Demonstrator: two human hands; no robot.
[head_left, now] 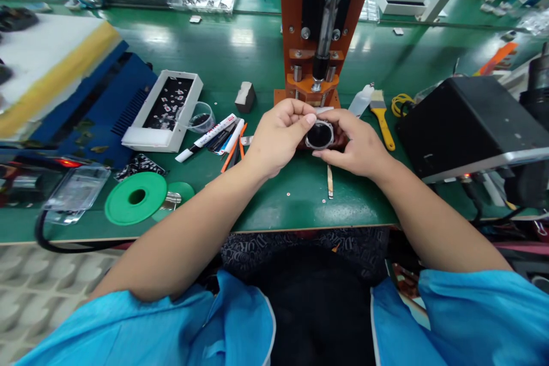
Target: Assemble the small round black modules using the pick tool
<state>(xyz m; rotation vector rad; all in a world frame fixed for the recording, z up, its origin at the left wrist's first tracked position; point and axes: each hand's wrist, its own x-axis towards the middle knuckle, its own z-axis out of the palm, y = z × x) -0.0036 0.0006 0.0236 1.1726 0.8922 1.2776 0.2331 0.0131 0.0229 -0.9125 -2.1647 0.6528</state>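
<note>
Pinching the round case (pixel 320 135) is the right hand (pixel 361 144); the left hand (pixel 278 138) presses fingers together at its rim. Slackening could drop it.

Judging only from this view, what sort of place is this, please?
Probably an assembly workshop for small devices: the right hand holds a round, watch-like part, an orange press stands on the green bench, and a clear tray of small parts lies at the back.
</note>
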